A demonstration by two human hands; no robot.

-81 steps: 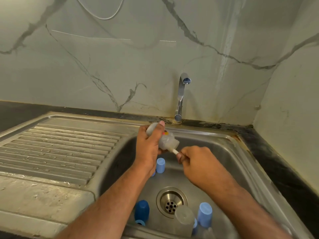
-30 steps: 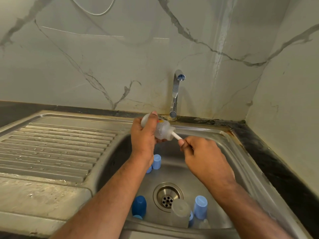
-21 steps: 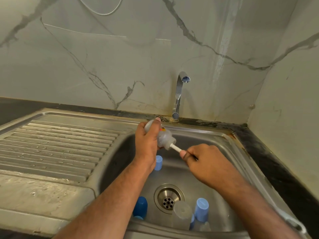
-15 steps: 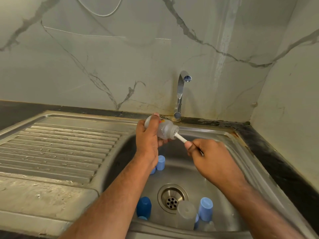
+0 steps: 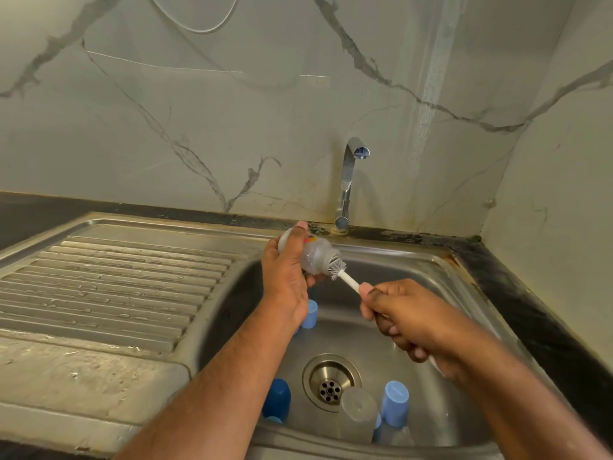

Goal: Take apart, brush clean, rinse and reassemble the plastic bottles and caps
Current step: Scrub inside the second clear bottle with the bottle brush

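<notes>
Gripping a small clear bottle (image 5: 310, 252) over the far left part of a steel sink (image 5: 441, 263), the left hand (image 5: 285, 280) had its fingers curled round the body, thumb tip pressed on the bottle's base. The bottle lay nearly on its side, mouth pointing right and slightly down. At that mouth sat the grey bristles of a brush (image 5: 343, 273), its white handle slanting down to the right into the right hand (image 5: 408, 313), which was closed round it in a fist, thumb along the shaft.

Below the hands, in the basin, a light blue cap (image 5: 310, 313) stood just right of the left wrist. Nearer, a dark blue cap (image 5: 277, 400) stood left of the drain (image 5: 330, 381). Right of the drain, another clear bottle (image 5: 358, 413) stood beside a second light blue cap (image 5: 394, 403).

A chrome tap (image 5: 348, 180) rose behind the sink against a veined marble wall (image 5: 199, 127). A ribbed drainboard (image 5: 109, 287) stretched away to the left, wet in patches.
</notes>
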